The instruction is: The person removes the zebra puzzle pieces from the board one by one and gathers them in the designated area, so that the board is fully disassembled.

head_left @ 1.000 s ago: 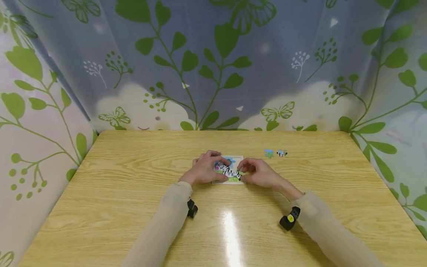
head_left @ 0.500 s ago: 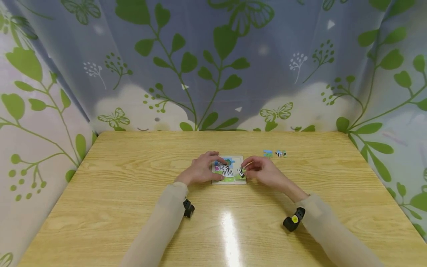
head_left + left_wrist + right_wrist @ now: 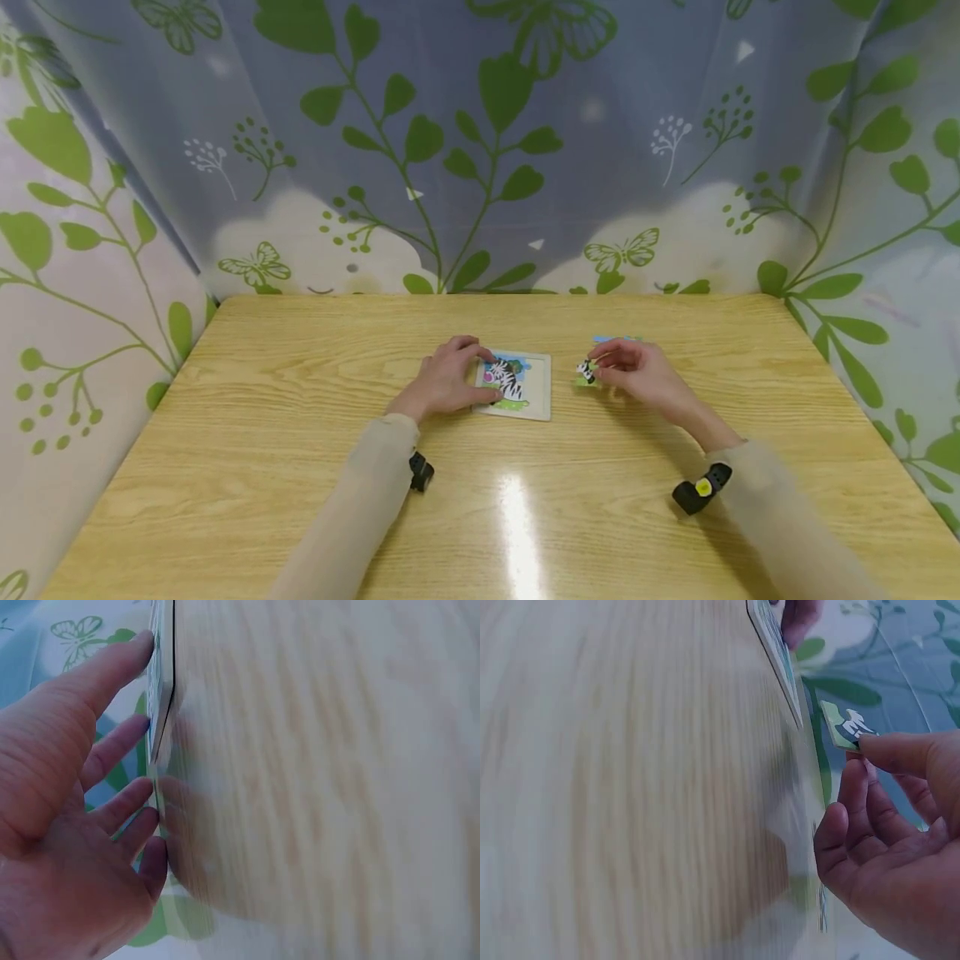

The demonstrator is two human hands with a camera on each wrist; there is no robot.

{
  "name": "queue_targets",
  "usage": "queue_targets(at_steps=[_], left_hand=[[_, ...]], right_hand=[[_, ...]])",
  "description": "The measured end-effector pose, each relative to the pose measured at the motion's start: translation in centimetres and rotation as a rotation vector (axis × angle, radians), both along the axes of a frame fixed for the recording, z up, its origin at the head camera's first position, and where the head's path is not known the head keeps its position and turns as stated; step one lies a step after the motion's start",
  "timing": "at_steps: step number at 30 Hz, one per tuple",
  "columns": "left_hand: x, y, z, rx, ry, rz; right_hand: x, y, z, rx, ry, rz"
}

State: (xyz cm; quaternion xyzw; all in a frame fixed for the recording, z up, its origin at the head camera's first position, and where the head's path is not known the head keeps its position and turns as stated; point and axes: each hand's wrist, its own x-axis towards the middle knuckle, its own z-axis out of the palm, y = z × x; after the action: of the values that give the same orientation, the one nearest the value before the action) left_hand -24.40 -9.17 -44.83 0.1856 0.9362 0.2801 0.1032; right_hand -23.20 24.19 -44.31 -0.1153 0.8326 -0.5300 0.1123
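Observation:
A small zebra jigsaw puzzle in a pale frame [image 3: 542,400] lies on the table, its left part filled with zebra and green grass pieces and its right part bare and cream. My left hand [image 3: 442,382] rests at the frame's left side, thumb and fingers spread over the picture. In the left wrist view the thumb [image 3: 124,664] lies on the board's face. To the right of the frame, my right hand [image 3: 648,379] pinches a puzzle piece [image 3: 842,724] with green and black-and-white print between thumb and fingertips, raised and tilted in the right wrist view.
Behind the right hand more loose puzzle pieces [image 3: 602,338] show as a blue sliver, mostly hidden. The wooden table [image 3: 300,350] ends at a curtain [image 3: 450,167] printed with green leaves and butterflies. A black wrist camera [image 3: 701,490] sits on the right sleeve.
My right hand has lifted the zebra-print piece out of the frame's right side and carried it right. The frame has turned slightly. My left hand has stayed at its side.

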Motion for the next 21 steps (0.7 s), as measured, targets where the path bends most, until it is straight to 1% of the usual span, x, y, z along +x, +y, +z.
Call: queue_targets(at_steps=[5, 9, 15, 21], left_hand=[[-0.4, 0.4, 0.0, 0.005, 0.016, 0.032], [-0.8, 0.8, 0.1, -0.008, 0.027, 0.059], [-0.8, 1.1, 0.1, -0.056, 0.034, 0.077], [-0.7, 1.2, 0.1, -0.073, 0.047, 0.082]], right_hand=[[-0.1, 2.3, 0.4, 0.003, 0.003, -0.053], [-0.3, 4.2, 0.4, 0.035, 0.013, -0.094], [-1.1, 6.7, 0.0, 0.075, 0.013, -0.145], [-1.9, 8.6, -0.2, 0.118, 0.011, -0.159]])
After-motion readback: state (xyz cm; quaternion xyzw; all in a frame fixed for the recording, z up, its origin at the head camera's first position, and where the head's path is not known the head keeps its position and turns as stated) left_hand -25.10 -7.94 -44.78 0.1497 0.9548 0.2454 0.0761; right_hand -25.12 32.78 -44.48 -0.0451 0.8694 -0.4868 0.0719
